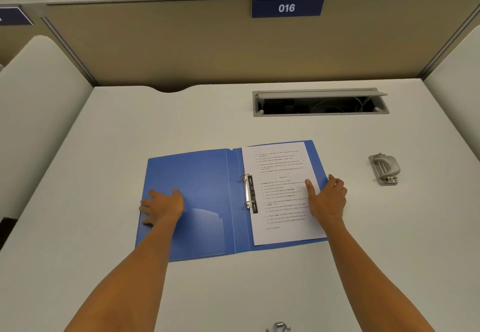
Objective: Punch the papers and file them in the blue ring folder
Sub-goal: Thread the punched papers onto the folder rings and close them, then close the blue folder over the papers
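At the near edge of the worktop (363,266), at about 6 o'clock, a small metal clip (279,327) is seen only in part; what it is cannot be told.

A little farther, the blue ring folder (197,175) lies open and flat in the middle. The left hand (162,205) is laid on the left cover near its outer edge, at 9 o'clock of the folder, with the fingers spread and nearly straight; nothing is held in it. The right hand (328,198) rests at 3 o'clock, on the right edge of the papers (280,188), with the thumb on the sheet and the other fingers over the edge of the cover; whether the edge is pinched cannot be told. The papers lie on the right half, with their left margin at the ring mechanism (250,193). The rings appear closed, and the sheets seem to be already threaded.

The step in hand is judged to be the closing of the folder. The papers should be kept flat and pressed toward the rings, so that the holes are not torn. The left cover should be lifted by its outer edge and folded over slowly.

Farther, at 2 o'clock and well apart from the folder, the hole punch (384,168) stands alone. Behind it, an open cable hatch (320,103) is seen.
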Demonstrator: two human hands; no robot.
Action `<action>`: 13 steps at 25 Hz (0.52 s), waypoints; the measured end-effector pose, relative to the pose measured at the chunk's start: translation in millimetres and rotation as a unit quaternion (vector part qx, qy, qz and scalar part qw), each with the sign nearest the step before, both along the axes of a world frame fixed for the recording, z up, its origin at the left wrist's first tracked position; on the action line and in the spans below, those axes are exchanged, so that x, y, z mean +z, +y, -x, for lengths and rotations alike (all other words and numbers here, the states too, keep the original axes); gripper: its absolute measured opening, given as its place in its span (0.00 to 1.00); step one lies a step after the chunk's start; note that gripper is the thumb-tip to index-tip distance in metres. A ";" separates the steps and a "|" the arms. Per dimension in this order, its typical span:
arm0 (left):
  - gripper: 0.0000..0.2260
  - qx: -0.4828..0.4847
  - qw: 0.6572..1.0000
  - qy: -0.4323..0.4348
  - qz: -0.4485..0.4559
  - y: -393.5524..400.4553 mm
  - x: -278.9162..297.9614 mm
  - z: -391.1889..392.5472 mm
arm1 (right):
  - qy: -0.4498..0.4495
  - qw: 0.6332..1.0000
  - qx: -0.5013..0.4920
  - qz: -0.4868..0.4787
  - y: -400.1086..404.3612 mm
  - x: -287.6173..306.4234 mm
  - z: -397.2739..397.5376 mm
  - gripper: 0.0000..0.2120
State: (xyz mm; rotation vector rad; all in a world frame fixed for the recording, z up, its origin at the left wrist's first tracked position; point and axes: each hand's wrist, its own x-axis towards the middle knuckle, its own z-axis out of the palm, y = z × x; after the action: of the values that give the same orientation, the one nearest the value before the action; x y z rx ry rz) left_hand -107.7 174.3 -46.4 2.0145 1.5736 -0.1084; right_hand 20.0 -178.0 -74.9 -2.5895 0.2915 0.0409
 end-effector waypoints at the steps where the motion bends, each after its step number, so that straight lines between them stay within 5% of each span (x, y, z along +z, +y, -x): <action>1: 0.35 0.008 1.000 0.002 -0.001 2.6 -0.4 3.6 | -0.002 1.000 0.001 -0.001 0.4 0.6 1.0 0.37; 13: 0.32 0.167 0.981 -0.085 0.044 27.9 10.0 14.6 | 0.019 0.999 0.045 -0.024 2.7 2.0 9.2 0.44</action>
State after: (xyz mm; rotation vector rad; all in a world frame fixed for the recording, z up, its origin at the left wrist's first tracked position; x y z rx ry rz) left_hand -122.3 202.2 -36.4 1.6200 1.7374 0.1193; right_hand 10.8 -175.4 -72.9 -2.5547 0.1847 0.1271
